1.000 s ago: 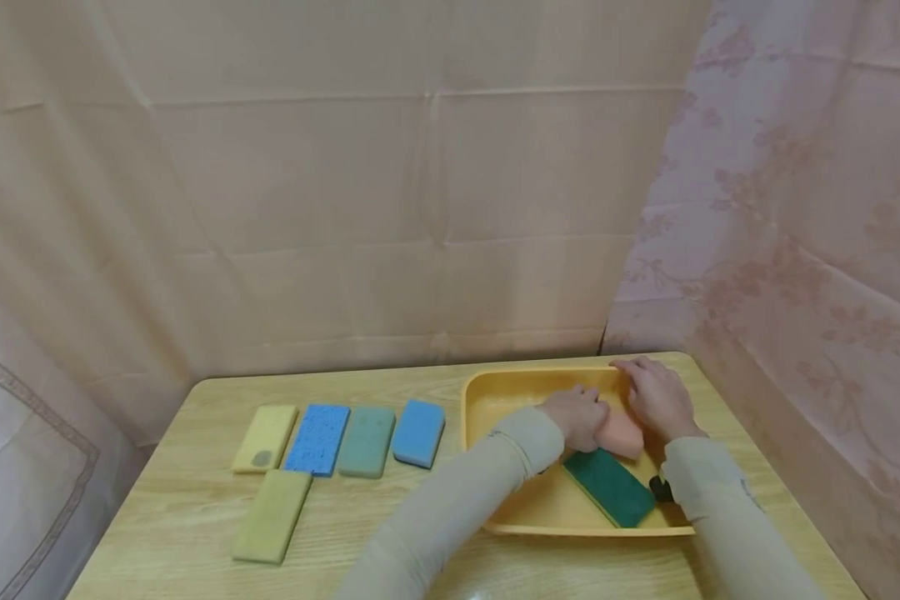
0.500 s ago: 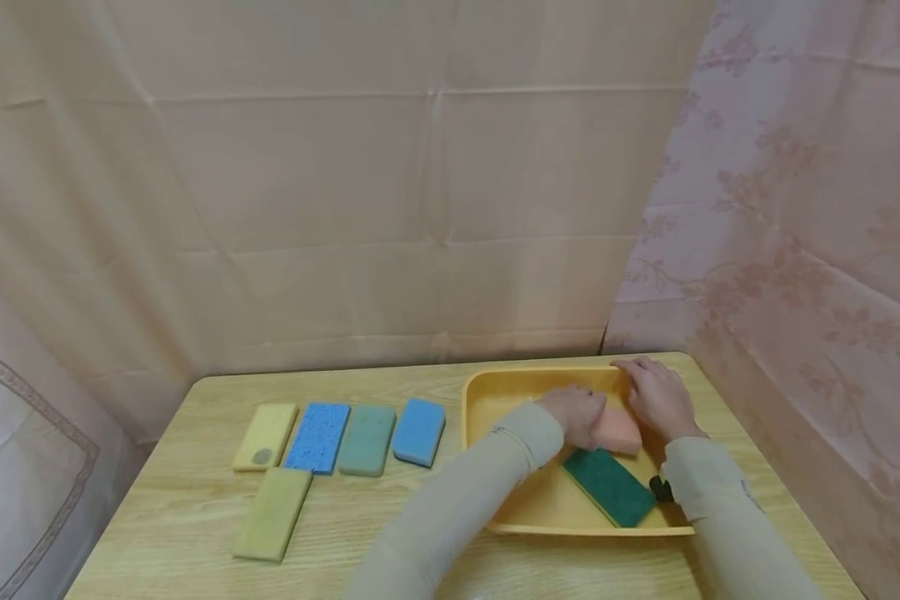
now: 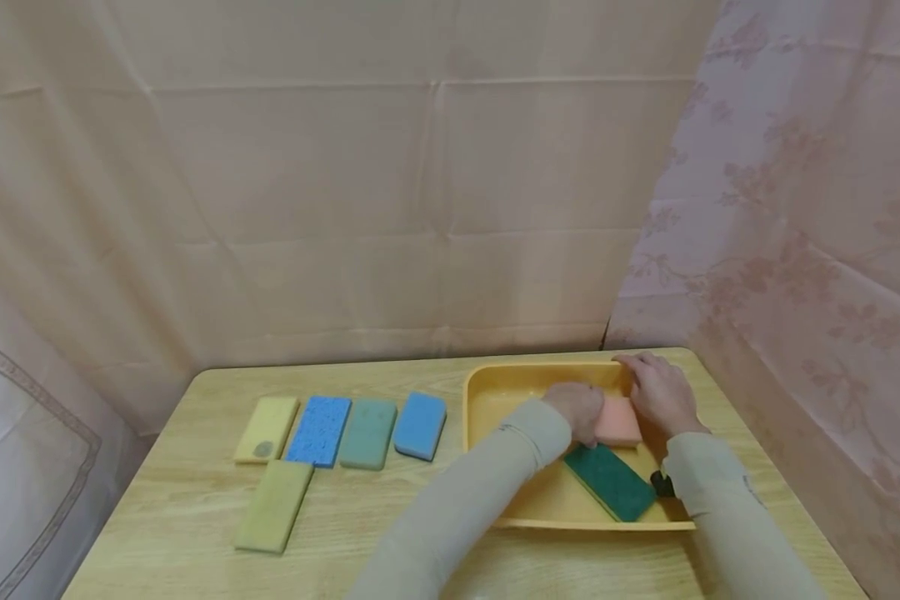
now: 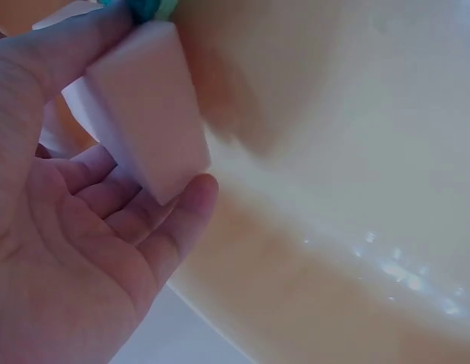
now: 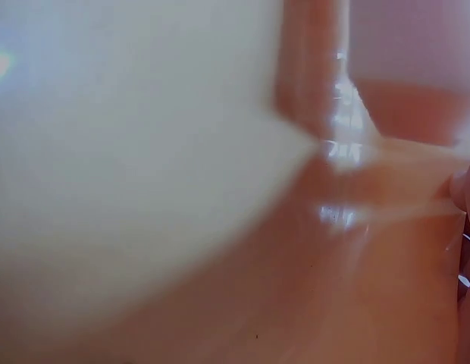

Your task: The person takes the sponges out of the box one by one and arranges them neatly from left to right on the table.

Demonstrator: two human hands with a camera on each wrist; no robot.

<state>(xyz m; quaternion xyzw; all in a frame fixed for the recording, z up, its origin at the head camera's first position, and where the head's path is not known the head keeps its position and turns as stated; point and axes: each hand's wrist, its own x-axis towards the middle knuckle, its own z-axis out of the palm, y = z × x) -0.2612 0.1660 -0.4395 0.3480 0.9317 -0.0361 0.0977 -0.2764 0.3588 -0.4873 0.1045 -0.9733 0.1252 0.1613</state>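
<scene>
My left hand (image 3: 576,410) reaches into the yellow tray (image 3: 487,408) and holds a pink sponge (image 3: 618,421) by its left side. In the left wrist view, the thumb and fingers pinch that pink sponge (image 4: 155,114) along its edges. A dark green scouring sponge (image 3: 611,483) lies just in front of it in the tray. My right hand (image 3: 662,396) grips the tray's far right rim; most of its fingers are hidden. The right wrist view has the tray wall (image 5: 356,288), part of the pink sponge (image 5: 413,45) and fingertips at the right edge.
Left of the tray, a pale yellow sponge (image 3: 267,429), a speckled blue one (image 3: 318,431), a grey-green one (image 3: 368,433) and a light blue one (image 3: 419,425) lie in a row. An olive-yellow sponge (image 3: 274,507) lies in front. Curtains (image 3: 345,208) stand behind the wooden table (image 3: 157,517).
My left hand has turned over slightly and shifted right, and the pink sponge has turned a little with it. The right hand stays on the rim. The head view has tipped slightly down.
</scene>
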